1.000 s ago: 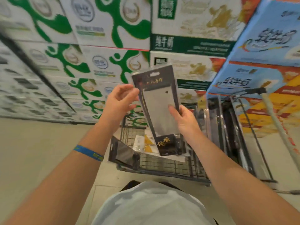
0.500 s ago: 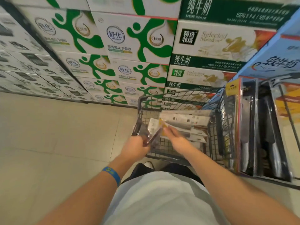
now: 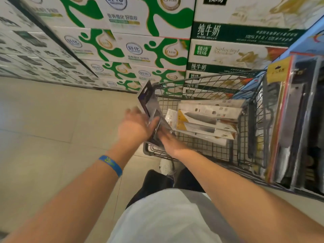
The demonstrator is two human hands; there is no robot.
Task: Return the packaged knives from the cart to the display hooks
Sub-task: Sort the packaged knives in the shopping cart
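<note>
Head view: 1 dark packaged knife [image 3: 148, 102] tilted at near-left corner of wire cart [image 3: 210, 77].
Left hand [image 3: 134, 128]: grips its lower half, thumb on front.
Right hand [image 3: 171, 142]: at its bottom edge; grip unclear.
Look: black card, glossy clear front.

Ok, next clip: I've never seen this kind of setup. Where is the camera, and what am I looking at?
No machine here: a person wears a camera on the head, so this single view looks forward and down. The left hand holds a dark knife package over the near-left corner of the wire cart. The right hand is at its lower end, its grip blurred. More packaged knives lie in the cart. Others fill the display on the right. Milk cartons are stacked behind.
</note>
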